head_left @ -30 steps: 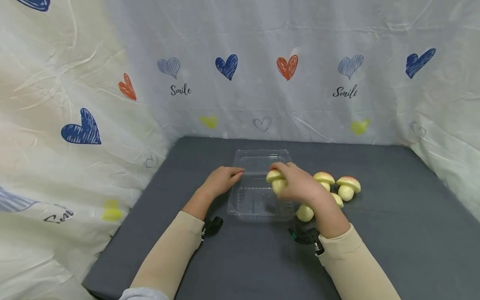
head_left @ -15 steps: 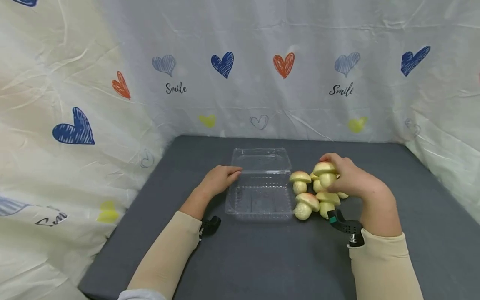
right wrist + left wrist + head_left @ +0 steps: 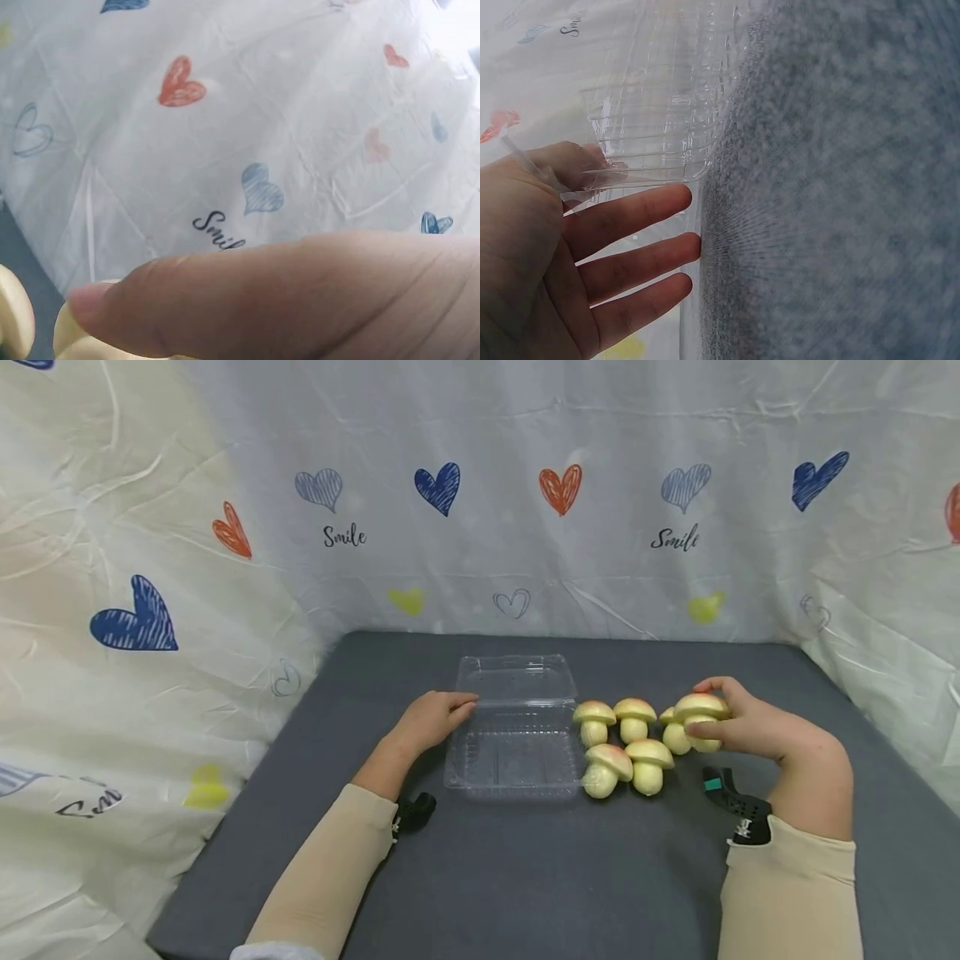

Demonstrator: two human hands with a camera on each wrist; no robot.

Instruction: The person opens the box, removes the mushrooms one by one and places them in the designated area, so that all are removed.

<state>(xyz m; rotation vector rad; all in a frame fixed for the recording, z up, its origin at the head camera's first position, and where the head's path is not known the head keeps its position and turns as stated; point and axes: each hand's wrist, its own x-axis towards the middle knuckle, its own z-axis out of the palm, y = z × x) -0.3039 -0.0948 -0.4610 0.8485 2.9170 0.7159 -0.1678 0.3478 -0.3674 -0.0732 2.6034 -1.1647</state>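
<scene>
A clear plastic clamshell container (image 3: 517, 790) lies on the dark table with its lid (image 3: 516, 675) folded back. At its left edge my left hand (image 3: 433, 722) pinches the rim, thumb over it. In the left wrist view the other fingers (image 3: 641, 259) stretch out straight alongside the container wall (image 3: 652, 161). My right hand (image 3: 765, 727) grips a toy mushroom (image 3: 701, 703) with a pale yellow, reddish-topped cap; whether it touches the table I cannot tell. Partly behind it stands another mushroom (image 3: 676, 739). In the right wrist view the thumb (image 3: 150, 307) hides most of the mushroom.
Several more toy mushrooms (image 3: 649, 767) stand close together right of the container, the nearest ones touching or almost touching its right side. A white sheet (image 3: 517, 552) printed with hearts hangs behind and to the left of the table (image 3: 525, 877).
My right hand has carried the mushroom rightward, from over the container, across the group of mushrooms, to its right end. The left hand has stayed at the container's left edge.
</scene>
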